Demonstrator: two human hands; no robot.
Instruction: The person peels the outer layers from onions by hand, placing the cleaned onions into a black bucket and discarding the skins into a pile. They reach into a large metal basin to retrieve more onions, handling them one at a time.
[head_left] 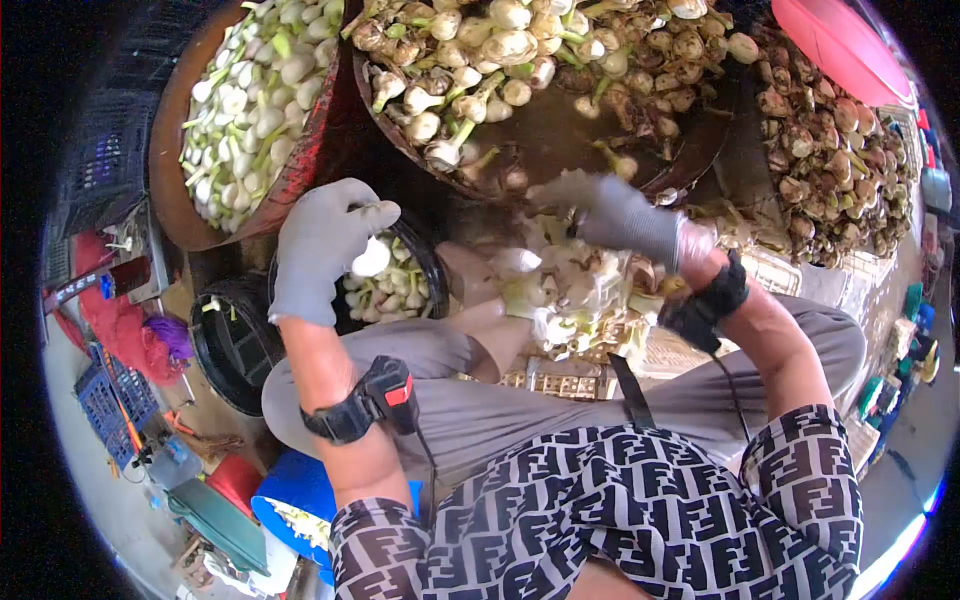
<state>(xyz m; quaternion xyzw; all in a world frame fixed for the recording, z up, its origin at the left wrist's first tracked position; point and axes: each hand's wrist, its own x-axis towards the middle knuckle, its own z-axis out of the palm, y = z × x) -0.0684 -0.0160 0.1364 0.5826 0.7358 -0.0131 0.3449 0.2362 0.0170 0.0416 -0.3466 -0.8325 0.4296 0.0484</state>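
Observation:
My left hand (pixel 330 245), in a grey glove, is closed with thumb and forefinger together around a white peeled garlic bulb (pixel 371 257). Below it stands a black bucket (pixel 437 262) with peeled bulbs (pixel 385 292) inside. My right hand (pixel 618 215), also gloved, is smeared by motion near the front rim of a wide basin (pixel 545 130). A small dark shape shows by its fingers, too blurred to name. Unpeeled garlic bulbs (pixel 445 100) with green stems lie in that basin. Under my right hand is a heap of peeled skins (pixel 570 290).
A rusty red tub (pixel 165 190) full of peeled bulbs stands at the upper left. Brown bulbs (pixel 830 150) are piled at the right beside a pink basin (pixel 845 45). Another black bucket (pixel 205 345) and a blue bucket (pixel 275 490) stand at my left.

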